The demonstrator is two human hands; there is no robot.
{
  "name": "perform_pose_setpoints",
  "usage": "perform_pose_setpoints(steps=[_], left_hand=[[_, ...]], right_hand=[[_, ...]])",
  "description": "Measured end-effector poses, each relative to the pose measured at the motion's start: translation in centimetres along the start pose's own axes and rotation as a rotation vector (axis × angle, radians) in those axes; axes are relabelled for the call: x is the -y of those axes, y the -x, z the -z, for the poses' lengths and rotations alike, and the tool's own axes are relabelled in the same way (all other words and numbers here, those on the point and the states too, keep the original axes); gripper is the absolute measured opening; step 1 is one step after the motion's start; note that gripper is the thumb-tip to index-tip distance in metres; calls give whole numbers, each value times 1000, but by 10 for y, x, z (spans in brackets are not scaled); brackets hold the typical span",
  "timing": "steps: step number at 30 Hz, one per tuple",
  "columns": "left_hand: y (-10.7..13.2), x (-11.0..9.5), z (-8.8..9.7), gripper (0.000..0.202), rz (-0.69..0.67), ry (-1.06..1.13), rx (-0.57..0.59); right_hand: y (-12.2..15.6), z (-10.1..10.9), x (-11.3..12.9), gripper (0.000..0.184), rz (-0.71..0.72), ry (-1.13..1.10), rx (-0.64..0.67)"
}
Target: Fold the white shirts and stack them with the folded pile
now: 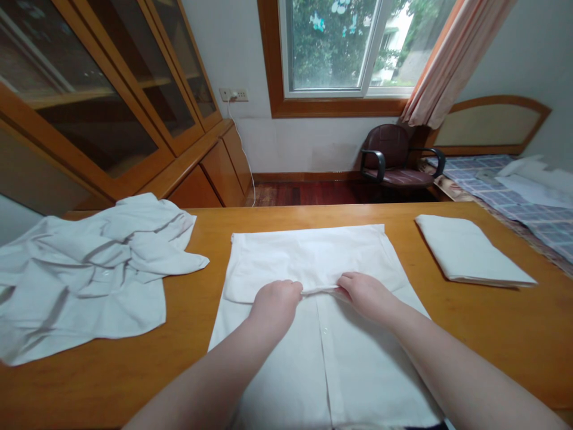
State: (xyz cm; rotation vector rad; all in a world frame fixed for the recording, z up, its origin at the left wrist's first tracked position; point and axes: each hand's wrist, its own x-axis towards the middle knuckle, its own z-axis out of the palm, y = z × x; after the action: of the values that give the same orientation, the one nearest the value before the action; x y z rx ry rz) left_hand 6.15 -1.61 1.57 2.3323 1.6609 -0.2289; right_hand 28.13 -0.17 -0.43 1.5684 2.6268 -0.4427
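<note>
A white buttoned garment (286, 364), which looks like a shirt or coat, lies front side up on the wooden table in front of me. Its far part is folded over toward me, making a flat band across the top. My left hand (276, 301) and my right hand (364, 294) both pinch the loose edge of that folded band, a short way apart on either side of the button line. Fingertips of both hands are partly hidden under and behind the cloth. The garment's near end runs out of view at the bottom.
A crumpled white garment (98, 269) covers the table's left side. On the right lies a neatly folded white cloth (470, 251). The wooden table (483, 352) ends before a brown armchair (396, 155), a bed (528, 191) and a glass-fronted cabinet (188, 161).
</note>
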Motion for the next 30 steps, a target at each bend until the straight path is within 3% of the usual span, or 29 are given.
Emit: perform_pose_setpoints(steps=[4,10,13,16,20,24,30], left_hand=[[0,0,-1,21,7,-34,22],[5,-3,2,19,-146,-63,70],[6,-1,6,30,-85,15,128],[4,8,8,24,-59,77,169],[-1,27,3,16,6,94,119],[-2,37,5,23,57,98,140],[3,20,20,17,-131,164,-9]], right_hand=[[3,3,-4,30,50,-33,-2],[11,13,-9,24,163,-154,60],[11,15,-11,30,133,-168,45],[7,13,-21,23,42,-194,12],[1,13,-42,17,-67,-310,51],[1,17,-50,30,-114,-385,102],[5,16,-35,17,-7,-396,20]])
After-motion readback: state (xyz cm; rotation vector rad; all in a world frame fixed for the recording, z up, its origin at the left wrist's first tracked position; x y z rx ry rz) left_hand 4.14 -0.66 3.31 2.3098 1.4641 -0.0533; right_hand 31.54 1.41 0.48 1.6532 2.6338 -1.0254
